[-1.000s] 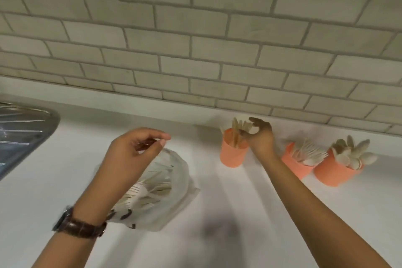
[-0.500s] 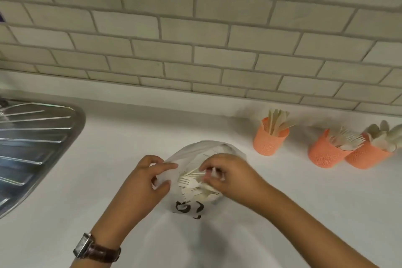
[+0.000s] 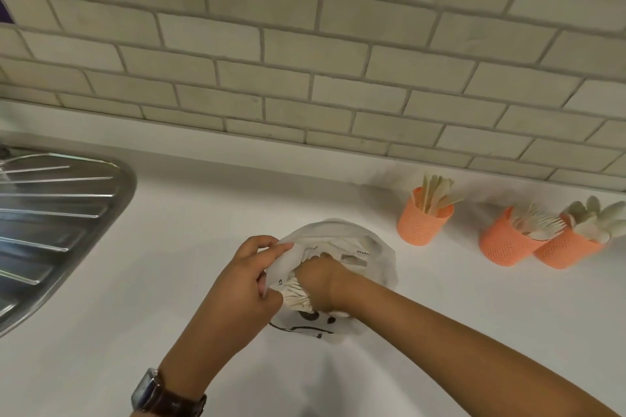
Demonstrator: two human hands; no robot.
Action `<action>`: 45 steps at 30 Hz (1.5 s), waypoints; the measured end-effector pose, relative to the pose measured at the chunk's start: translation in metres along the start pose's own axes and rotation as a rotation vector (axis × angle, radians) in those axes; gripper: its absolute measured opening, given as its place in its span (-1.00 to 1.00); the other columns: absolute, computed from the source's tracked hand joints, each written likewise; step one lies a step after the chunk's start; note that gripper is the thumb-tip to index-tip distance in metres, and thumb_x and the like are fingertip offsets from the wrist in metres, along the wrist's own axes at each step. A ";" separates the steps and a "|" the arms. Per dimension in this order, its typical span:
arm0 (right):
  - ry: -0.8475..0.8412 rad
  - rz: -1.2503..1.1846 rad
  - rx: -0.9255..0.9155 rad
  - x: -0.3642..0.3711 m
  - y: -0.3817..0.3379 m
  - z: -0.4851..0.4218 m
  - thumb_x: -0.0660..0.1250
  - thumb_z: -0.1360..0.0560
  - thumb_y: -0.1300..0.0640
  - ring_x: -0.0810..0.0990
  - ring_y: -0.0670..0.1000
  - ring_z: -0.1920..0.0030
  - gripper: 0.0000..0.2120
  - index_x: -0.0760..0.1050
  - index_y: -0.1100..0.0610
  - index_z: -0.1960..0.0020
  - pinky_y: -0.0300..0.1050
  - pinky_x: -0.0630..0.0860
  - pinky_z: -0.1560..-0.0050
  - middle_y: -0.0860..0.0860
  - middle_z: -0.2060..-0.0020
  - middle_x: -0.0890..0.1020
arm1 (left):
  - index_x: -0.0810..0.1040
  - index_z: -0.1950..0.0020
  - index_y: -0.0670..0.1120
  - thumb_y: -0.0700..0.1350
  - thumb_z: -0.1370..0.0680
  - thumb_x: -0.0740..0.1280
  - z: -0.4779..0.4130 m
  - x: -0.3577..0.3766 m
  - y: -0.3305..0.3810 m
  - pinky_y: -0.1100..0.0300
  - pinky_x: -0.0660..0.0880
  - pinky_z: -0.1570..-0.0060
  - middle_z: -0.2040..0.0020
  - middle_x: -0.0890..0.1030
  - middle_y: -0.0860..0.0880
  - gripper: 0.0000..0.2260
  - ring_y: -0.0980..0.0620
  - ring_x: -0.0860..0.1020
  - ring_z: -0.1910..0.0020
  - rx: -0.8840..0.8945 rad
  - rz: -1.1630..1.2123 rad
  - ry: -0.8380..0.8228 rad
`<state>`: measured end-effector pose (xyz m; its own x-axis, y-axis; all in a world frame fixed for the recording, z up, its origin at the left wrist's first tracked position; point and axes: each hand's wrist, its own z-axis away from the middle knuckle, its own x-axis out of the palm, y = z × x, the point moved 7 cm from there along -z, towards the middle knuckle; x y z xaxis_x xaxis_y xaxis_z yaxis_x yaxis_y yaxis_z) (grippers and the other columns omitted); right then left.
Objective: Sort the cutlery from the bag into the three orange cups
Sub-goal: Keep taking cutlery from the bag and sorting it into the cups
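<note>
With my left hand [image 3: 244, 284] pinching the bag [image 3: 379, 257] rim open, my right hand [image 3: 321, 281], sunk among the cutlery [image 3: 296, 294] with its grip hidden, should extract one type only.

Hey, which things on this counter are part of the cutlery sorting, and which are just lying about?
In the job: bag, held open by left hand; cutlery, gripped by right hand; knife cup; fork cup; spoon cup.
Lying about: drainer; watch; wall.
</note>
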<state>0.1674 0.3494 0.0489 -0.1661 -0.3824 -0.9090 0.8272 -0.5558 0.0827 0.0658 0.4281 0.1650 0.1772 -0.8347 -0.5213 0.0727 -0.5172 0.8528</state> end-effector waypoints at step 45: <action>1.242 -2.346 0.363 0.014 0.168 0.274 0.11 -0.55 0.25 0.61 0.04 0.31 -0.95 0.34 0.18 0.01 -0.13 0.53 0.28 0.04 0.36 0.56 | 0.60 0.00 0.19 -0.20 -0.50 0.33 -0.004 0.105 0.124 0.51 0.38 0.17 -0.06 0.47 0.27 -0.73 0.12 0.51 0.19 0.360 0.064 -0.035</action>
<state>0.1564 0.0485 0.1621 0.1498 0.7985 0.5830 -0.1073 0.5993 -0.7933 0.0972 0.2775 0.2160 0.1358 -0.8702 -0.4735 -0.2885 -0.4920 0.8214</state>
